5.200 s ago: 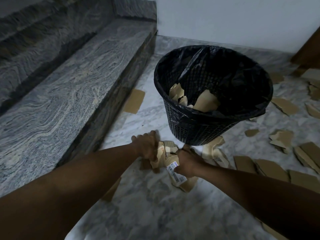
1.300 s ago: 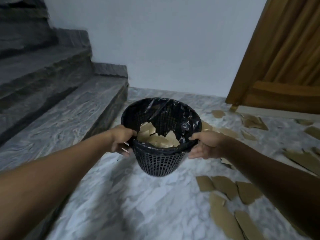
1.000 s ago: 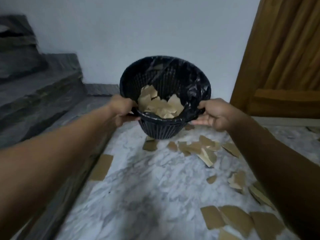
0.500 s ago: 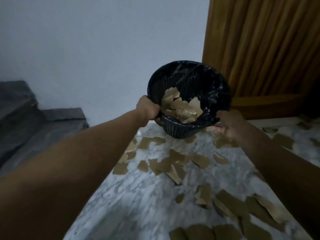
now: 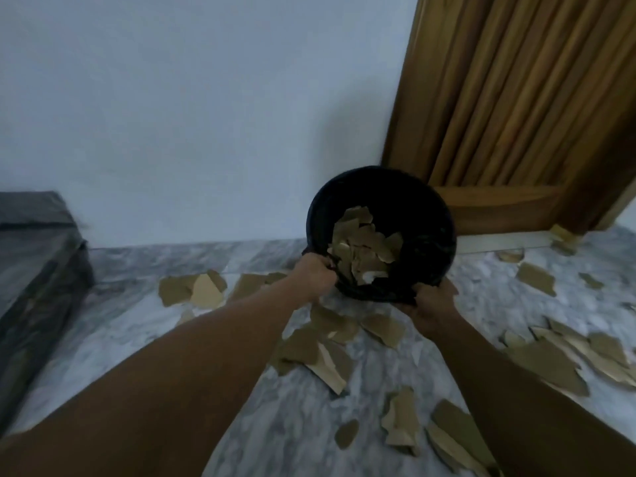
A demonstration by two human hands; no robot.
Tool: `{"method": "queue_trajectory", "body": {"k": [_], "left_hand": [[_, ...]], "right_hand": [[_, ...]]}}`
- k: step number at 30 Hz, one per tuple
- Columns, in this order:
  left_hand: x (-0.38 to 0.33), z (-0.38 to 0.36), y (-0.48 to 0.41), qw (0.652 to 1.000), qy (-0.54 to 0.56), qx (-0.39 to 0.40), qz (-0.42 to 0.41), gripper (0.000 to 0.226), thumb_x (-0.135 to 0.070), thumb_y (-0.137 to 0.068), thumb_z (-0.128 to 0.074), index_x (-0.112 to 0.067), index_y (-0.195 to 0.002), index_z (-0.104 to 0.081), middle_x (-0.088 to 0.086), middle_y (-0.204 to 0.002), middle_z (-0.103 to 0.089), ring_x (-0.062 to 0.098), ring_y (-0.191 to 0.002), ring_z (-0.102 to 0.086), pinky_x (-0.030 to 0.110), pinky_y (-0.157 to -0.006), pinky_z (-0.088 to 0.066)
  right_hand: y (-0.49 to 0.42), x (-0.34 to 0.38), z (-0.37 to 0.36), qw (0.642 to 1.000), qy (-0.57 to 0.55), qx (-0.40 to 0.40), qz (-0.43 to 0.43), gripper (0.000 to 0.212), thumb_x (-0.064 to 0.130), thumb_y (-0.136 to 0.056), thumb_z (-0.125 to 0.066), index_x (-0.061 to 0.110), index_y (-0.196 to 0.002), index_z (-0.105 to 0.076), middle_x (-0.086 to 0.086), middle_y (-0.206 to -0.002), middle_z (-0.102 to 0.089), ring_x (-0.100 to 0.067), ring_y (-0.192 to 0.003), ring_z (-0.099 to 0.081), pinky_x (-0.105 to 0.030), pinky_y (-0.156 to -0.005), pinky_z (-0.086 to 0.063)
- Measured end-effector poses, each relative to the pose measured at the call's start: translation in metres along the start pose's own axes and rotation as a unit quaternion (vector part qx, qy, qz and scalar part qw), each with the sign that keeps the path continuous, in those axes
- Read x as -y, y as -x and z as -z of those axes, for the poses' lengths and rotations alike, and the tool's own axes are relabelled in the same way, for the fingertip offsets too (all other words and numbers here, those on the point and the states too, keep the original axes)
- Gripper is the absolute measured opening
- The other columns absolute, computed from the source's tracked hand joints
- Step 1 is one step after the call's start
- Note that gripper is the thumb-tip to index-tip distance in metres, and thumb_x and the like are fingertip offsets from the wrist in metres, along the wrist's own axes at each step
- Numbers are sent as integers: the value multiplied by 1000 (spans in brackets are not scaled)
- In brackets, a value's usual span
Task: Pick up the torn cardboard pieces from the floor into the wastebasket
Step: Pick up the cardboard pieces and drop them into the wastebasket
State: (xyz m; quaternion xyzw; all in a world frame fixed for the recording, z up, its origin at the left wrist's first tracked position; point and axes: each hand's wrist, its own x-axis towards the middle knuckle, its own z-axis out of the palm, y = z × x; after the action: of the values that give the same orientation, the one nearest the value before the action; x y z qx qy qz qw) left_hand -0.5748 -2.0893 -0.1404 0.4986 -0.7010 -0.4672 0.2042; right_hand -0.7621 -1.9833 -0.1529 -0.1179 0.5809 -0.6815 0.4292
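Wastebasket (image 5: 434,218) held at frame centre, mouth tilted toward camera. Left hand (image 5: 315,274) gripped on its left rim, right hand (image 5: 431,304) at its lower right edge. Torn cardboard pieces (image 5: 361,247) piled inside. Loose pieces (image 5: 321,352) scattered on floor (image 5: 292,428) below and to right. Step (image 5: 34,270) at left edge; wall (image 5: 172,98) upper left, door (image 5: 516,98) upper right.

The light is dim, cool and flat. The wall (image 5: 172,98) is the brightest surface, with a soft shadow just left of the wooden door (image 5: 516,98). The wastebasket (image 5: 433,215) reads near-black, its inside without detail. Motion blur softens everything: the cardboard pieces (image 5: 327,356) on the floor (image 5: 275,425) have smeared edges, and the dark step (image 5: 34,253) at left is vague. Wide-angle distortion tilts the door and swells the forearms (image 5: 172,407) at the lower edge.
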Motion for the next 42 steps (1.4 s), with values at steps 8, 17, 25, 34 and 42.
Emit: {"method": "queue_trajectory", "body": {"k": [8,17,25,34,42], "left_hand": [[41,-2,-28,979,75,-189,-29,30,-35,-90,-64,-18,-66,-58,5,-66,-60,20,-64,-60,31,-63,-50],[40,-6,-28,966,165,-188,-72,34,-46,-88,-64,-20,-109,-64,-7,-97,-66,9,-87,-62,17,-66,-44],[72,-40,16,989,-131,-64,-37,60,-47,-84,-63,-10,-129,-49,9,-118,-56,27,-103,-57,31,-76,-43],[142,-202,182,909,-338,244,-7,66,-67,-82,-57,-11,-117,-55,7,-117,-56,28,-107,-57,44,-96,-48],[160,-258,219,904,-401,150,14,65,-58,-87,-58,-20,-136,-40,8,-140,-38,33,-131,-33,57,-107,-26]], "right_hand": [[-4,-33,-6,996,-16,4,-85,34,-1,-103,-39,8,-135,-43,-17,-125,-52,-35,-95,-62,-42,-61,-56],[-14,-16,-21,995,81,-20,-63,15,24,-100,-54,12,-108,-60,-10,-106,-63,-26,-88,-68,-30,-51,-58],[40,-50,35,981,194,-19,-23,64,26,-93,-67,20,-148,-34,-12,-126,-52,-31,-94,-67,-43,-64,-62],[183,-171,229,674,734,70,-43,35,45,-90,-64,13,-101,-61,-5,-98,-61,-18,-87,-60,-35,-79,-49],[238,-206,282,691,709,25,-140,75,43,-75,-79,17,-129,-35,-9,-122,-53,-30,-109,-58,-47,-89,-51]]}}
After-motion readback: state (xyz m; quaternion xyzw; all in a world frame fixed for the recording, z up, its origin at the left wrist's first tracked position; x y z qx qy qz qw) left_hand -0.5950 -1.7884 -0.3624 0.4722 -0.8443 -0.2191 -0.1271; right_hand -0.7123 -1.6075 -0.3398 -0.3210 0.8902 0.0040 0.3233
